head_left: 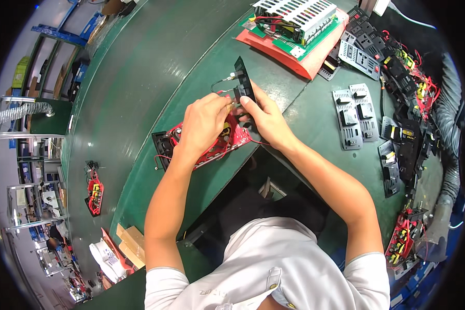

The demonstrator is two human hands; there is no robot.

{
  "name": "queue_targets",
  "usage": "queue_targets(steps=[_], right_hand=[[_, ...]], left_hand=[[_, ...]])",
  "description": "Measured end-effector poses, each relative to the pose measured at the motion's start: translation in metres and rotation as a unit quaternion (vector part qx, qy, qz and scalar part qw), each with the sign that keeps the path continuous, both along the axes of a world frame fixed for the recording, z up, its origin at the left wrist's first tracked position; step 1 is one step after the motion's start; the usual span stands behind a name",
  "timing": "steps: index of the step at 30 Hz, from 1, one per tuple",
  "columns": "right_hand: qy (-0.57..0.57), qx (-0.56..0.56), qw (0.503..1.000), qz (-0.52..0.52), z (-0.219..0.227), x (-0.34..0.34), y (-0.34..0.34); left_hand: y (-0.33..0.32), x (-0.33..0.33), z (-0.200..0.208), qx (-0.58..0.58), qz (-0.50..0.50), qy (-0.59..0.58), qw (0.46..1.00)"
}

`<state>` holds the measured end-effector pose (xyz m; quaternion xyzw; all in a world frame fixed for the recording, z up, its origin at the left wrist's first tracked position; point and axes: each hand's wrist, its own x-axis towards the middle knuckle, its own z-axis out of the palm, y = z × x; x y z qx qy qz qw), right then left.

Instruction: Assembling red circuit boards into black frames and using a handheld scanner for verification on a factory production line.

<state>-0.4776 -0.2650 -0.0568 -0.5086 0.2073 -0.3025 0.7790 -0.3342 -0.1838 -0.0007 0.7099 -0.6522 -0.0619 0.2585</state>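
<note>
Gripping a tilted black panel (244, 78) above the green bench (191, 77) is the right hand (268, 119); the left hand (204, 119) bunches its fingertips beside it, holding what, I can't tell.

Operator's attire: a white, short-sleeved work shirt (253, 253), softly creased across the front. The left sleeve (165, 290) and right sleeve (369, 284) end above the elbows in stitched hems. Near the collar, a narrow tab (275, 278) carries a brass-toned button (273, 286); to its left, a small raised marking (212, 293), illegible. Both forearms are bare.
</note>
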Motion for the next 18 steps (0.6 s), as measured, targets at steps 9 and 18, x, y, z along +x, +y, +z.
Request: queue_targets(steps=[9,18], right_hand=[[-0.001,0.04,0.999,0.005,-0.006,0.0,-0.006],[-0.012,0.116,0.993,-0.008,-0.011,0.0,-0.009]], left_hand=[[0.008,-0.004,0.01,-0.039,-0.009,-0.131,0.991],[0.056,0.018,0.015,0.017,0.137,0.2,0.97]])
